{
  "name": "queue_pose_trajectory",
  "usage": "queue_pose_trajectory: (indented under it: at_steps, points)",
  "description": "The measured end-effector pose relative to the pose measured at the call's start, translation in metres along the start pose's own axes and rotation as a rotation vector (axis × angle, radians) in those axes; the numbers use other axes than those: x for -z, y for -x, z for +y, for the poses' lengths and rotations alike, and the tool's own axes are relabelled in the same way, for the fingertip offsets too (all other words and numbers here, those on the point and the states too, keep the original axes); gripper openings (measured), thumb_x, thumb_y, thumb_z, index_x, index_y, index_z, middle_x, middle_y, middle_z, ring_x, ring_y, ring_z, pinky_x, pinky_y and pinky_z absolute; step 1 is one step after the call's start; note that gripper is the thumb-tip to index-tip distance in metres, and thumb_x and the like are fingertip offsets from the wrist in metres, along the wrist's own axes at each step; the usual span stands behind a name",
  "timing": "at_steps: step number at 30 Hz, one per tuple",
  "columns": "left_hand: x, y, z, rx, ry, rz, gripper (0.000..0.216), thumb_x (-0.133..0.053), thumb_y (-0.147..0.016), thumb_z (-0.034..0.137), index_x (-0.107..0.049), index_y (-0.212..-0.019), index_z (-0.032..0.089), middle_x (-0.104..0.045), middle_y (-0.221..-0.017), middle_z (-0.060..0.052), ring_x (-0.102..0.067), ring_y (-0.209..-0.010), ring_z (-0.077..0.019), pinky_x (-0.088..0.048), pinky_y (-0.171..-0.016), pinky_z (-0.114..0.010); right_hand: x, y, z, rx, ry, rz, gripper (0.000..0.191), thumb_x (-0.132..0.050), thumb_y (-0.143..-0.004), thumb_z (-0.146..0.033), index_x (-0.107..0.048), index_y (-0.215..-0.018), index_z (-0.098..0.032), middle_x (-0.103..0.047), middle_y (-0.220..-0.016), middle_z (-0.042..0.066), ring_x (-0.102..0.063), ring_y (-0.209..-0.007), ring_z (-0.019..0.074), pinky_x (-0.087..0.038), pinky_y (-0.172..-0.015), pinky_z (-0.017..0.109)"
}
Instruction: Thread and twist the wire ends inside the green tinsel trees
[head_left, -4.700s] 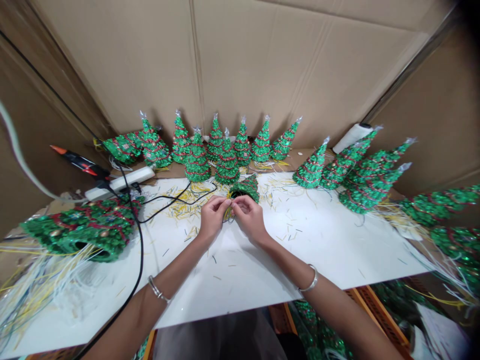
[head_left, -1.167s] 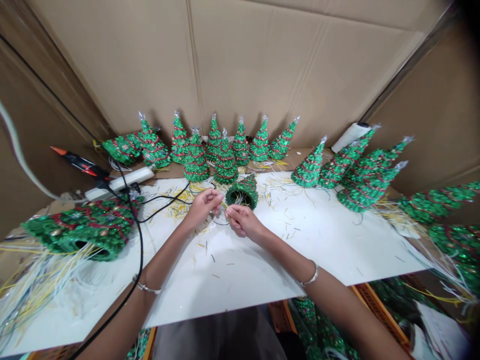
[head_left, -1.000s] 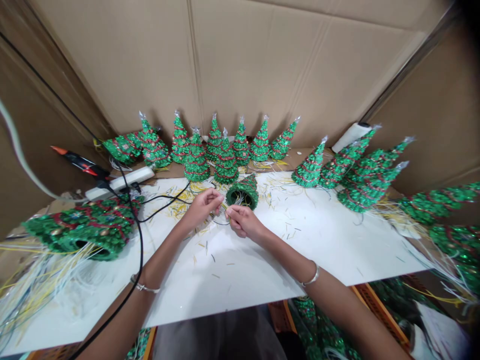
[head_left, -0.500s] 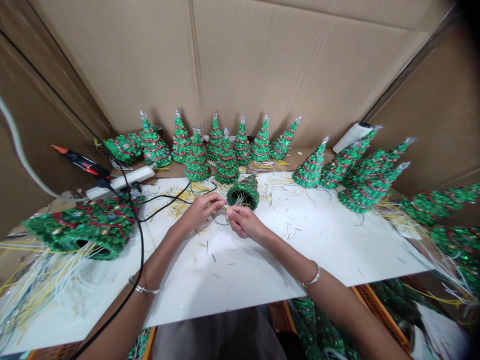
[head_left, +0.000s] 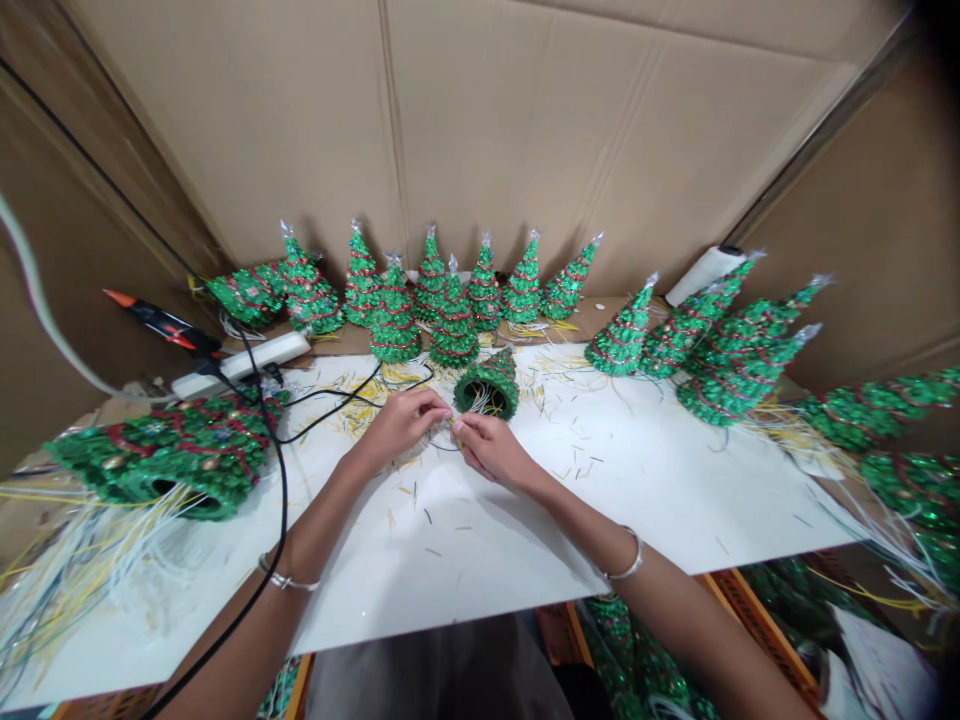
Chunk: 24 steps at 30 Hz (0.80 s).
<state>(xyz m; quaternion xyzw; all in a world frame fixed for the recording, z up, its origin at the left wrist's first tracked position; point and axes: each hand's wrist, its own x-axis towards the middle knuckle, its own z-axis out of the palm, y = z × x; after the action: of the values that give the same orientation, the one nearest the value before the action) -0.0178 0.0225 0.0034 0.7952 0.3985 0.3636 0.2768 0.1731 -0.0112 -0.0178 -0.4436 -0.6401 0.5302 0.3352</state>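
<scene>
A small green tinsel Christmas tree (head_left: 504, 372) lies on its side at mid-table, its hollow base facing me. Thin white and yellow wires (head_left: 487, 400) come out of that opening. Just in front of it, my left hand (head_left: 405, 425) pinches thin wire between thumb and fingertips. My right hand (head_left: 491, 447) meets it from the other side, thumb and forefinger closed on wire too. The fingertips almost touch. Exactly which strands each hand has, and their ends, are too small to make out.
Several finished-looking trees (head_left: 453, 320) stand along the cardboard back wall. At left are a glue gun (head_left: 165, 325), a white power strip (head_left: 244, 365), a black cable (head_left: 281, 500) and larger trees (head_left: 217, 450) trailing wires. Wire clippings litter the white board (head_left: 660, 500). Orange crates (head_left: 757, 630) sit below.
Both hands stay at the tree's base. My right hand has turned slightly and its fingers curl lower, while my left fingertips have dipped a little closer to it. The tree has not moved.
</scene>
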Motion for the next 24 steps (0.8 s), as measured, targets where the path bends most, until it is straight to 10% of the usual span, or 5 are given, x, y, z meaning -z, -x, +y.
queue_pose_trajectory:
  at_steps: [10,24]
  points:
    - [-0.004,-0.001,0.004,0.037,0.036,0.048,0.015,-0.064,-0.086,0.031,-0.070,-0.076,0.021,-0.070,-0.076,-0.003,-0.062,-0.071,-0.0173,-0.044,-0.069,-0.027,-0.013,0.007,-0.011,0.324,0.943,0.344,0.026,-0.054,-0.095,-0.037,-0.068,-0.102,-0.016,-0.064,-0.097,0.013,-0.059,-0.085,0.0201,-0.038,-0.059,0.025]
    - [-0.007,0.000,0.011,0.012,0.009,0.074,0.017,-0.060,-0.088,0.030,-0.068,-0.078,0.020,-0.070,-0.075,-0.003,-0.062,-0.069,-0.0160,-0.044,-0.067,-0.026,-0.008,-0.004,0.000,0.264,0.292,0.255,0.021,-0.051,-0.094,-0.025,-0.070,-0.100,-0.017,-0.069,-0.088,0.006,-0.059,-0.077,0.0160,-0.044,-0.074,0.026]
